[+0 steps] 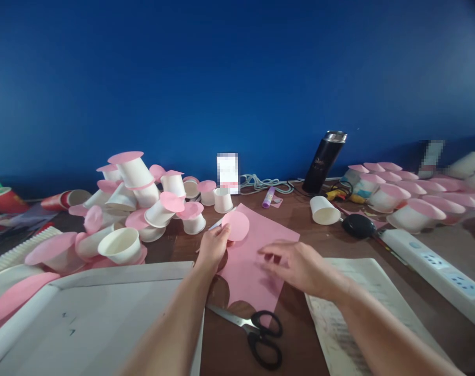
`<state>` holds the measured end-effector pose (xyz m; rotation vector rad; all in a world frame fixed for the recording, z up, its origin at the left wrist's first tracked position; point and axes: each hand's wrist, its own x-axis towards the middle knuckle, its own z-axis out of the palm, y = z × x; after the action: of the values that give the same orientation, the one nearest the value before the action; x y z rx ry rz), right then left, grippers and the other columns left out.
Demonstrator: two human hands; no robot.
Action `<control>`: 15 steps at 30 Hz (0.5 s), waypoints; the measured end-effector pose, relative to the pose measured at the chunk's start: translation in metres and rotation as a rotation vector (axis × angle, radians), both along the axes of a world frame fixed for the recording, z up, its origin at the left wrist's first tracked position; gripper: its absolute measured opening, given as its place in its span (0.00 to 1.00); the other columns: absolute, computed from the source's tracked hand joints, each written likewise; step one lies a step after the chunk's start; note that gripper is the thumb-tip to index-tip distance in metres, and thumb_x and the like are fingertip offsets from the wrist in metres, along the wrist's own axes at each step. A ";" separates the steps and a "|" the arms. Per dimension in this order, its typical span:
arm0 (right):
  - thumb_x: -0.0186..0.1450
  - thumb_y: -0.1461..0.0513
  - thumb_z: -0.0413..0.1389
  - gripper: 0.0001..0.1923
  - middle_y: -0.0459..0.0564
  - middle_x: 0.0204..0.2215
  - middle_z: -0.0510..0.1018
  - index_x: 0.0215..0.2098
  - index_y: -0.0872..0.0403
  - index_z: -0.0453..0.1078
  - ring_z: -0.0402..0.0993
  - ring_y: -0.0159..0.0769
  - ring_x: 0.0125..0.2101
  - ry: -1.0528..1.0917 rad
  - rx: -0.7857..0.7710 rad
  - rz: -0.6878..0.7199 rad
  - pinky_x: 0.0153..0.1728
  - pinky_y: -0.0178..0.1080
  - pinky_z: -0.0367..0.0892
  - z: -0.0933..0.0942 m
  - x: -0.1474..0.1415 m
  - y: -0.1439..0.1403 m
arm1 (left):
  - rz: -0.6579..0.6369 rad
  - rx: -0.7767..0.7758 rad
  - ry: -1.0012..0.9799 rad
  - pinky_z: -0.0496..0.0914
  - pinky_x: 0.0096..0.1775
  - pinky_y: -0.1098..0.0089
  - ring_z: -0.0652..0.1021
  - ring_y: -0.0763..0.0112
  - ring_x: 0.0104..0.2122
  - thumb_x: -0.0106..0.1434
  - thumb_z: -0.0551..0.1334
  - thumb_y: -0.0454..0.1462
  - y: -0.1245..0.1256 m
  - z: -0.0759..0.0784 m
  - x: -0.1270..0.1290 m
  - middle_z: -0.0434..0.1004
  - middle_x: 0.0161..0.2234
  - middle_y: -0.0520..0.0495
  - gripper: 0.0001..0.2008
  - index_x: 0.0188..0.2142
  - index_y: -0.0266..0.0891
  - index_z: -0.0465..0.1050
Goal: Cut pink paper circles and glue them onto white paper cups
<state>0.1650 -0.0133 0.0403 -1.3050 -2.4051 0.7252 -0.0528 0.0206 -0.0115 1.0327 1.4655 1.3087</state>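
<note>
Between the thumb and fingers of my left hand (214, 245) is a small pink paper circle (237, 226). My right hand (300, 261) hovers over the pink sheet (247, 269), its fingers loosely bent and apart with nothing in them. Rounded cut-outs mark the sheet's left and lower edges. Black-handled scissors (253, 329) lie in front of it, blades pointing left, overlapping its bottom tip. Behind the left hand, a white paper cup (223, 201) stands upside down. A purple glue stick (268, 197) lies beyond the sheet.
Left is a pile of white cups with pink discs (164, 209), beside a white box lid (115, 318). Rightward are a tipped cup (324, 211), a black flask (324, 163), a power strip (437, 271), a printed paper (355, 313) and rows of pink-topped cups (409, 219).
</note>
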 end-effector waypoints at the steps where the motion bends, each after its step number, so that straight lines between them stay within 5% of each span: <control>1: 0.65 0.52 0.55 0.19 0.49 0.50 0.78 0.52 0.47 0.73 0.74 0.43 0.47 -0.037 0.057 -0.067 0.47 0.41 0.66 -0.003 0.003 0.004 | 0.004 0.009 0.036 0.68 0.31 0.71 0.76 0.66 0.26 0.54 0.65 0.47 0.000 0.000 0.000 0.77 0.27 0.45 0.15 0.26 0.35 0.77; 7: 0.62 0.46 0.56 0.32 0.51 0.66 0.58 0.62 0.42 0.61 0.53 0.53 0.64 -0.210 0.084 0.106 0.59 0.56 0.53 -0.021 0.002 0.008 | 0.072 0.000 0.044 0.67 0.32 0.69 0.77 0.66 0.27 0.57 0.60 0.53 -0.002 0.008 -0.004 0.75 0.27 0.49 0.20 0.31 0.36 0.74; 11: 0.64 0.49 0.55 0.26 0.52 0.62 0.65 0.59 0.44 0.65 0.60 0.50 0.60 -0.186 0.142 0.097 0.56 0.53 0.56 -0.026 -0.004 0.006 | 0.096 -0.010 0.094 0.65 0.31 0.70 0.75 0.69 0.25 0.58 0.59 0.53 -0.004 0.017 -0.007 0.73 0.26 0.50 0.20 0.31 0.37 0.73; 15: 0.67 0.56 0.53 0.14 0.51 0.49 0.76 0.48 0.48 0.74 0.70 0.44 0.49 -0.141 0.176 0.030 0.48 0.43 0.62 -0.029 -0.004 0.011 | -0.151 -0.008 0.487 0.57 0.26 0.71 0.67 0.73 0.20 0.60 0.57 0.46 -0.011 0.020 0.000 0.65 0.18 0.53 0.17 0.20 0.39 0.64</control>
<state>0.1613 -0.0027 0.0117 -1.2897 -2.5379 0.4298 -0.0529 0.0092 0.0083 1.4992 1.7018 0.9810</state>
